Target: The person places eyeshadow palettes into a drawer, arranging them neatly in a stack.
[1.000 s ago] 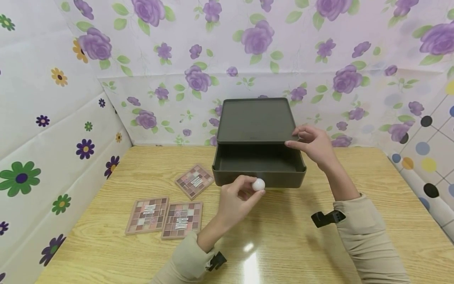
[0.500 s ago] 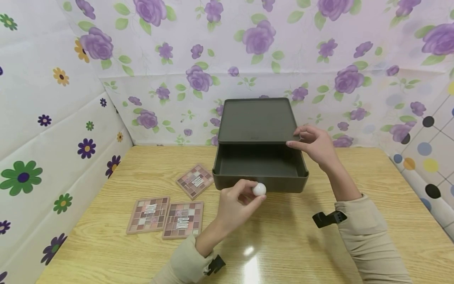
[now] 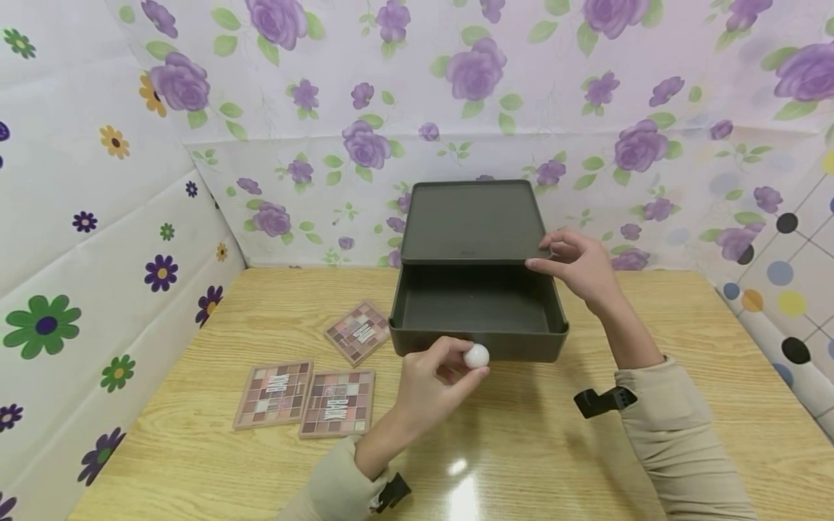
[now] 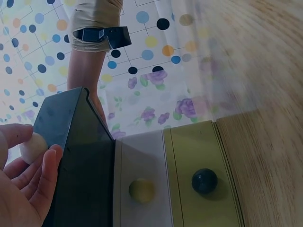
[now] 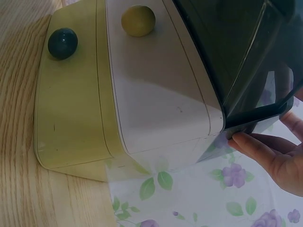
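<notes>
Under the dark green top [image 3: 472, 221] of a small drawer cabinet, the top drawer [image 3: 472, 307] stands pulled out, its bare inside visible in the head view. My left hand [image 3: 430, 383] pinches that drawer's round white knob [image 3: 476, 356] between thumb and fingers. At the cabinet top's right front corner, my right hand [image 3: 580, 268] grips the edge with thumb and fingertips. Both wrist views show two lower drawers in line with each other: a pale one [image 4: 142, 161] with a yellow knob [image 4: 142, 190], and a yellow-green one [image 4: 196, 146] with a dark knob [image 4: 204, 181].
Left of the cabinet on the wooden table [image 3: 215, 470] lie three eyeshadow palettes: one palette [image 3: 357, 333] close by the cabinet, a second palette [image 3: 274, 394] and a third palette [image 3: 337, 405] side by side nearer the front. A floral cloth [image 3: 293, 87] hangs behind.
The left hand has drawn the top drawer farther out toward me by its white knob, showing more of the inside. The right hand keeps its hold on the cabinet's corner.
</notes>
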{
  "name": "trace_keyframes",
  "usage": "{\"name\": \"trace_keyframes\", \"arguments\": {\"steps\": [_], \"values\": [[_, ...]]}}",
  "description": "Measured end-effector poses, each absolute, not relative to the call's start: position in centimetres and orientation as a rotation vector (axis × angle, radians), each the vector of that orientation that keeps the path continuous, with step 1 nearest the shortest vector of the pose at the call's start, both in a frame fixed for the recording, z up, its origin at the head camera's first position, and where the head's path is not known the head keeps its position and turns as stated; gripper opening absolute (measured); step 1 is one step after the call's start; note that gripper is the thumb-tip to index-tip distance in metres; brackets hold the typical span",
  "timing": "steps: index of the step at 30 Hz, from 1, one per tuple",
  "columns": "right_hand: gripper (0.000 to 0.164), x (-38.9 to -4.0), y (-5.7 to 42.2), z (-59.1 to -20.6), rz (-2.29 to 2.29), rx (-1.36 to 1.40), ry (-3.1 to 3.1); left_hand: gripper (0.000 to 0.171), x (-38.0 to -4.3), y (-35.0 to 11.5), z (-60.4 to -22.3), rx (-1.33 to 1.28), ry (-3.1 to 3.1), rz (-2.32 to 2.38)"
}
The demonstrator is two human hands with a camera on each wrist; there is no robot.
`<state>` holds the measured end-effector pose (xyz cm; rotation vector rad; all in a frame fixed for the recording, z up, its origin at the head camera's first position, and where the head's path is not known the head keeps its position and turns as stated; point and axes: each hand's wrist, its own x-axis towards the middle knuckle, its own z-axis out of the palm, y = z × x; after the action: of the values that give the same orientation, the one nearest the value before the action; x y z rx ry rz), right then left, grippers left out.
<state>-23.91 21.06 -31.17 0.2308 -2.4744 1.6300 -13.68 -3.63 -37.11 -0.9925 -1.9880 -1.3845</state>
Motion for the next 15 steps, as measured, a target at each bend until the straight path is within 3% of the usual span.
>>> {"name": "trace_keyframes", "arguments": {"steps": [15], "values": [[0.043,-23.98,21.07,-31.47,1.630,0.245,-2.461,0.027,-12.72,-3.82,-36.90,-1.028,-1.990,-1.383]]}}
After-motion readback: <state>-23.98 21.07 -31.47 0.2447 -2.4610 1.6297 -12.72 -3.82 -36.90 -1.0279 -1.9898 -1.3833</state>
